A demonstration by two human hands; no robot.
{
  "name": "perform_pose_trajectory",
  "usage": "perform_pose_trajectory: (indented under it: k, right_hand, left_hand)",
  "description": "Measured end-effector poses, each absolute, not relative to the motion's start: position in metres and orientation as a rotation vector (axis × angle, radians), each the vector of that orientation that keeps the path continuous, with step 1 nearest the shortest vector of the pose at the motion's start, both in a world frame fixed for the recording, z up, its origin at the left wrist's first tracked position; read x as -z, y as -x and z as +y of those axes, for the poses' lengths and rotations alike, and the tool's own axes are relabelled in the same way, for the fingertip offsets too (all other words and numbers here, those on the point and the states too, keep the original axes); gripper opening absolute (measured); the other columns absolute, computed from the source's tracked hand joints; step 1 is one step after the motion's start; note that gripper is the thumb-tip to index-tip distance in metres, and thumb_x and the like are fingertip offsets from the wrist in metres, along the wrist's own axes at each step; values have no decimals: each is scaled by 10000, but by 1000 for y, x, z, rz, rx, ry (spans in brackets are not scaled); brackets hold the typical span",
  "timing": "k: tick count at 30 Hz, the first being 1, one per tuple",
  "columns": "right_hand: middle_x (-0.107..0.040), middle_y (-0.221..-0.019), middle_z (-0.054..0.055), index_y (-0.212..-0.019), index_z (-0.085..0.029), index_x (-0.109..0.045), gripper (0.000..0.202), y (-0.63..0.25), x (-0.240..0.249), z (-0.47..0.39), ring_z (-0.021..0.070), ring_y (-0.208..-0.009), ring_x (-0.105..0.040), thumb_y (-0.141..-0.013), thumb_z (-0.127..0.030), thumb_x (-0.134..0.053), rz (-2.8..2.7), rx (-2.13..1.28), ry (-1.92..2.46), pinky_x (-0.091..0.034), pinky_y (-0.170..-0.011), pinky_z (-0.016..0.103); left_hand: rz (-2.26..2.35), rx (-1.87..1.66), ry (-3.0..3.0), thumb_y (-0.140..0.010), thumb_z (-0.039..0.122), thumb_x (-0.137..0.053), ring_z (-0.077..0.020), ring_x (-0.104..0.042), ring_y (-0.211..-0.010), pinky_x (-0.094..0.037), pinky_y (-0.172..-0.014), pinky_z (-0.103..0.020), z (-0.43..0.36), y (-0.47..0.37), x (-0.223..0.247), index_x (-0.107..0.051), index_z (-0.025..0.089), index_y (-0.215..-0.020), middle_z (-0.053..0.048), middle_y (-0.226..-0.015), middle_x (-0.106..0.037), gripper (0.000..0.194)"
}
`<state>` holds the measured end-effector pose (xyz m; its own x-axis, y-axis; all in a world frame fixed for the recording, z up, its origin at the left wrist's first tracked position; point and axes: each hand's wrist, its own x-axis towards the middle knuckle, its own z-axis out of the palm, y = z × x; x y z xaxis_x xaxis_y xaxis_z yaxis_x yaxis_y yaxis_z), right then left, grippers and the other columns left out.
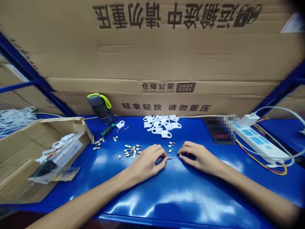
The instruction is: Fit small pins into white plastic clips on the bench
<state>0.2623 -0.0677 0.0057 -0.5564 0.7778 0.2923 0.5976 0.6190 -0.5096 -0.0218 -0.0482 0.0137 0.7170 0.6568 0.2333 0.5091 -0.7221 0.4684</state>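
Reading the clock from the gap between the hands, the left hand (153,157) is pinching a slim metal pin (169,158) at nine o'clock, its grip closing thumb on forefinger with the shiny end poking out towards three. The right hand (196,156) is facing it at three o'clock, its grip pinching a tiny white piece (180,155) at the fingertips. The step in hand seems to be handling small parts one by one, a piece to each hand, and the next move is probably calling for steady, light fingertip control, since the pieces are looking slippery and easy to drop.

Three small parts (170,146) are lying in a short column at twelve, white heads with thin pins. Farther out at twelve, flat white tags (164,125), smooth like plastic and pierced by round holes, are overlapping in a heap. More loose pieces (133,149) are scattering at nine, mixing white heads with brassy strips. A green-handled screwdriver (108,129) is resting at ten. The blue bench (178,194) is gleaming, its hard glossy top mirroring the light in white streaks
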Motion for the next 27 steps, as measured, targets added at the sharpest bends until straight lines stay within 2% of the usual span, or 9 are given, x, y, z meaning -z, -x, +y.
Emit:
perform_pose_trajectory:
  k: [5, 7, 12, 16, 22, 27]
  right_hand:
    - [-706, -1170, 84, -1304, -273, -717, 290, -261, -3, -60, 221, -1060, -699, -1063, -366, -587, -2357, -390, 1096, -585, -952, 354]
    - [-705, -1165, 89, -1335, -277, -705, 307, -250, -2, -58, 222, -1059, -692, -1081, -350, -547, -2398, -320, 1046, -586, -937, 352]
    - [-704, -1052, 91, -1193, -259, -761, 296, -230, 1, -53, 211, -935, -671, -1106, -339, -490, -2444, -155, 1012, -579, -812, 328]
    - [-713, -1042, 84, -1158, -254, -765, 300, -233, 6, -50, 206, -951, -661, -1116, -329, -477, -2411, -212, 984, -572, -813, 325]
    - [-751, -1058, 84, -1119, -240, -753, 257, -234, 8, -52, 218, -925, -640, -1106, -297, -502, -2391, -113, 914, -545, -813, 369]
    - [-754, -1104, 93, -1170, -237, -742, 251, -234, 5, -57, 233, -972, -649, -1100, -327, -517, -2395, -119, 960, -555, -866, 407]
  left_hand:
    - [990, -501, -2687, -1062, 325, -569, -222, -640, -1020, -473, -949, -378, -43, 24, -11, -682, 223, -1110, -48, -1084, -693, 159]
    - [986, -508, -2698, -1057, 355, -587, -225, -642, -1028, -479, -948, -376, -41, 24, -9, -679, 228, -1136, -49, -1090, -692, 176]
    - [982, -574, -2633, -1058, 384, -594, -210, -647, -991, -502, -888, -343, -40, 18, -6, -676, 226, -1119, -42, -1054, -689, 188]
    - [987, -607, -2586, -1073, 385, -582, -194, -649, -954, -500, -845, -321, -40, 11, -5, -686, 219, -1098, -37, -1027, -696, 198]
    - [1019, -630, -2503, -1093, 418, -556, -191, -657, -979, -489, -881, -330, -39, 9, -5, -724, 238, -1115, -22, -1043, -728, 248]
    - [1037, -576, -2575, -1095, 399, -552, -202, -648, -941, -446, -852, -348, -39, 11, -7, -772, 246, -1075, -29, -1028, -743, 268]
